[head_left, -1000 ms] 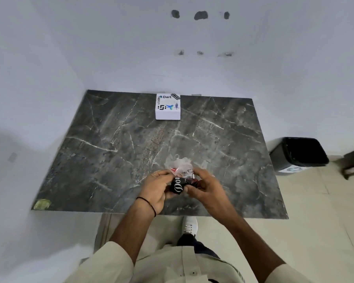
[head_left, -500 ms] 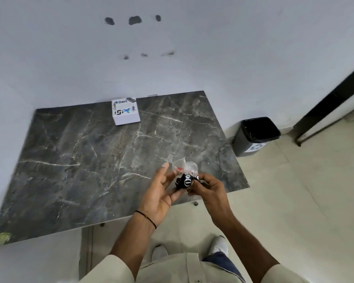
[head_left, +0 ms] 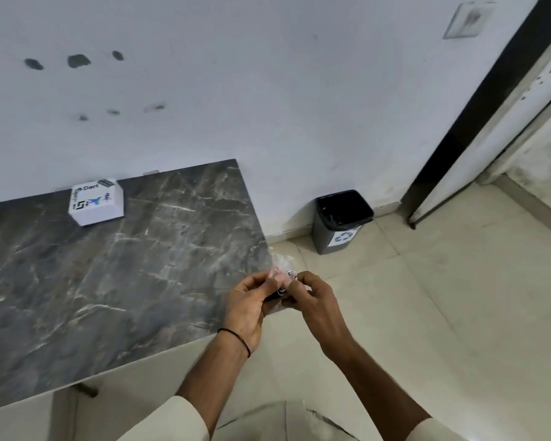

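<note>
Just right of the frame's centre, the left hand point(head_left: 247, 305) and right hand point(head_left: 315, 302) both curl their fingers around a crinkled clear plastic wrapper point(head_left: 282, 268) with a small black item inside, held beyond the right edge of the dark marbled counter point(head_left: 109, 265). A white box point(head_left: 96, 203) sits at upper left.

L hand point(head_left: 245, 305) now curled round wrapper point(head_left: 282, 265), past table point(head_left: 109, 265) edge.
</note>
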